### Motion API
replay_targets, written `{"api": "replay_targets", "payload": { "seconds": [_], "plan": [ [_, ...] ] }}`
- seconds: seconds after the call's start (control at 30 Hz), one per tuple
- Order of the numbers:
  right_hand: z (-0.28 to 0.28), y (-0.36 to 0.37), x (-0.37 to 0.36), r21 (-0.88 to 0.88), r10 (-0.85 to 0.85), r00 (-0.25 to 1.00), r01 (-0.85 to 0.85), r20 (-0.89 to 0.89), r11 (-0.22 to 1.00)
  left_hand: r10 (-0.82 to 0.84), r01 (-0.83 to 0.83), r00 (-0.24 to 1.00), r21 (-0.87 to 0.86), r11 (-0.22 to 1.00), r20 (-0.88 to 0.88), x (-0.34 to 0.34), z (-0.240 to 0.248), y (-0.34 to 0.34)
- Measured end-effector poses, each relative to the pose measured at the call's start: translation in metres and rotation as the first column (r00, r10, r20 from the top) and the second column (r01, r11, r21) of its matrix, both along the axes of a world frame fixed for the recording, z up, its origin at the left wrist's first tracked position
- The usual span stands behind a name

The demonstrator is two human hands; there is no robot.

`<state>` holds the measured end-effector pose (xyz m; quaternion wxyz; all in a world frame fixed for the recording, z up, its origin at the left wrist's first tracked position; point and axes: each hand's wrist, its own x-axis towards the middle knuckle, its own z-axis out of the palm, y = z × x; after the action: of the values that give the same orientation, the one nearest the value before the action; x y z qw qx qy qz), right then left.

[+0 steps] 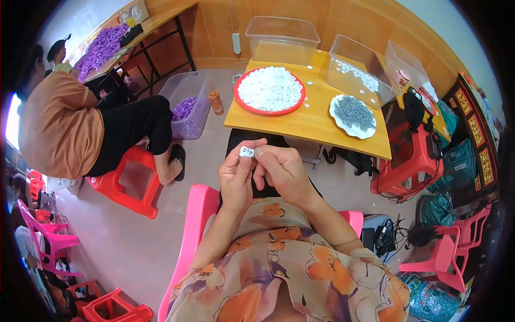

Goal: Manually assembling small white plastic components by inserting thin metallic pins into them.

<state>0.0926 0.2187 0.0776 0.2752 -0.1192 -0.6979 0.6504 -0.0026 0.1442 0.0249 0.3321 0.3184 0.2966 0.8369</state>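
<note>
Between my two hands, above my lap, is a small white plastic piece (247, 152) with dark slots in its face. My left hand (235, 180) pinches it between thumb and fingers. The fingertips of my right hand (282, 170) are closed at the right side of the piece; whether they hold a tiny part there is hidden. Ahead on the yellow table (257, 124) stands a red round tray (241, 103) heaped with white pieces (270, 88). To its right a white scalloped plate (360, 134) holds a pile of small grey parts (352, 113).
Clear plastic bins (282, 40) stand at the table's back, white pieces scattered nearby. At left, a person (59, 126) sits on a red stool (126, 185) beside a bin (199, 115) of purple pieces. An orange bottle (215, 102) stands on the floor. Red stools (410, 155) and cables (394, 236) lie right.
</note>
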Motion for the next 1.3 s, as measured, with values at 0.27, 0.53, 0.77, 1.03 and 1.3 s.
{"api": "replay_targets", "payload": {
  "seconds": [0.27, 0.53, 0.77, 1.03, 1.3],
  "plan": [
    [-0.007, 0.003, -0.006, 0.07, -0.011, 1.0, 0.012, -0.009, 0.997, 0.108, -0.108, 0.994, -0.103, 0.989, -0.005, 0.003, -0.002, 0.003],
    [0.006, 0.062, 0.009, -0.038, 0.137, 0.946, -0.132, 0.294, 0.991, 0.268, -0.275, 0.96, -0.087, 0.957, -0.087, 0.003, 0.009, 0.009],
    [0.077, 0.226, 0.038, 0.11, -0.54, 0.839, 0.532, 0.058, 0.839, 0.217, -0.224, 0.975, -0.288, 0.931, -0.056, -0.001, -0.005, 0.011],
    [0.028, 0.25, 0.067, 0.674, -0.731, 0.667, 0.476, 0.143, 0.565, 0.222, -0.233, 0.972, -0.317, 0.919, -0.071, -0.001, -0.006, 0.01],
    [-0.09, 0.292, 0.128, 0.83, -0.788, 0.449, 0.158, 0.422, 0.534, 0.119, -0.156, 0.986, -0.375, 0.914, -0.118, 0.008, -0.008, 0.011]
  ]
}}
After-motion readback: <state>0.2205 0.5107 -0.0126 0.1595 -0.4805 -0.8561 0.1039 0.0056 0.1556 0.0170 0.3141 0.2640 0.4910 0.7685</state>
